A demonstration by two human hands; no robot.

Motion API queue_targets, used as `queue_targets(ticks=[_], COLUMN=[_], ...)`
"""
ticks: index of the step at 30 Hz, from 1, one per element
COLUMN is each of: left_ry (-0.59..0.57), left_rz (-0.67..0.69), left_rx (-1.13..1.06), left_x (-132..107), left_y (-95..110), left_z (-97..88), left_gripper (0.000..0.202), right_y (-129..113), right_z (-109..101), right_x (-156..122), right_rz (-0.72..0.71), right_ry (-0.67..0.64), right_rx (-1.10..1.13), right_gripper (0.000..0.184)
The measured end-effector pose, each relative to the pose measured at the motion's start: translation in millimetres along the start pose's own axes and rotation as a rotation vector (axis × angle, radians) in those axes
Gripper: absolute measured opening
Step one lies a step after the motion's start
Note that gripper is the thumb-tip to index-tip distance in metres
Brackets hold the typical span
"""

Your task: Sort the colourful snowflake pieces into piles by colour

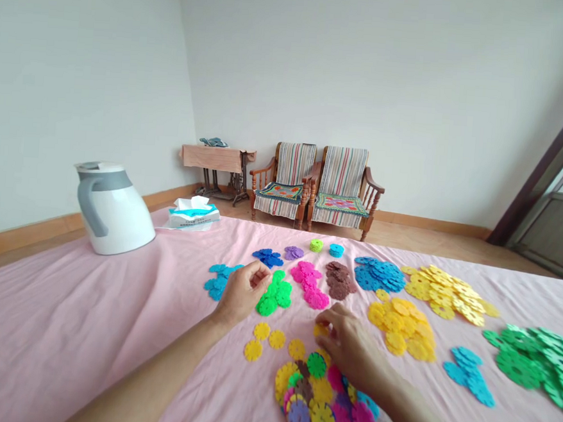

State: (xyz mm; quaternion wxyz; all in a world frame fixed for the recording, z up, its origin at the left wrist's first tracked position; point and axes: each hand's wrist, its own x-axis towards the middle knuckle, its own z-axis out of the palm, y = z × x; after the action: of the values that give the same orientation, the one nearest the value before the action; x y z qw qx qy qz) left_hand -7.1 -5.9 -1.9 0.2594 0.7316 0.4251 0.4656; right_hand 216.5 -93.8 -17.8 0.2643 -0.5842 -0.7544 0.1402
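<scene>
Pinch grip on the right hand (347, 344): thumb and fingertips closed on a yellow plastic snowflake disc (320, 330), only part of it showing. Left hand (243, 292) curled, knuckles up, fingers bent down at the edge of a green disc pile (275, 295). Cannot tell whether it has hold of a piece; the hand hides its own palm.

Nearer the body, a mixed heap of discs (305, 392), overlapping, in yellow, green, pink, brown, purple and blue, the right forearm just beside it. Four loose yellow discs (262, 332) lie between heap and left forearm.

Single-colour piles spread over a pink bedsheet (61, 330): light blue (218, 282) left of the green, then dark blue (267, 257), purple (294, 252), pink (309, 283), brown (339, 280), mid-blue (378, 274), two yellow (401, 329), a small light blue (467, 376), and a large green (531, 357) at far right. Lime (316, 245) and cyan (336, 250) stacks sit at the far side.

On the sheet's far left, a white jug with grey handle (115, 212) and a tissue packet (194, 214) with teal band, its print too small to read. Against the far wall, a treadle table (212, 158) and two striped wooden armchairs (312, 184).
</scene>
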Motion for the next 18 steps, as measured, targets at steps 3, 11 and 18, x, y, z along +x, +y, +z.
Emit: queue_targets(ticks=[3,11,18], left_ry=[-0.003,-0.011,-0.019], left_rz=[0.004,0.009,-0.005], left_rx=[0.002,0.003,0.008], left_x=[0,-2,-1], left_y=[-1,2,0], left_z=[0.5,0.3,1.5], left_gripper=[0.011,0.012,0.013], right_y=[0,37,119], right_z=[2,-31,-72], right_x=[-1,8,-3], right_rz=[0.051,0.137,0.291], right_ry=[0.016,0.156,0.214], right_rx=[0.007,0.086,-0.165], right_gripper=[0.009,0.007,0.011])
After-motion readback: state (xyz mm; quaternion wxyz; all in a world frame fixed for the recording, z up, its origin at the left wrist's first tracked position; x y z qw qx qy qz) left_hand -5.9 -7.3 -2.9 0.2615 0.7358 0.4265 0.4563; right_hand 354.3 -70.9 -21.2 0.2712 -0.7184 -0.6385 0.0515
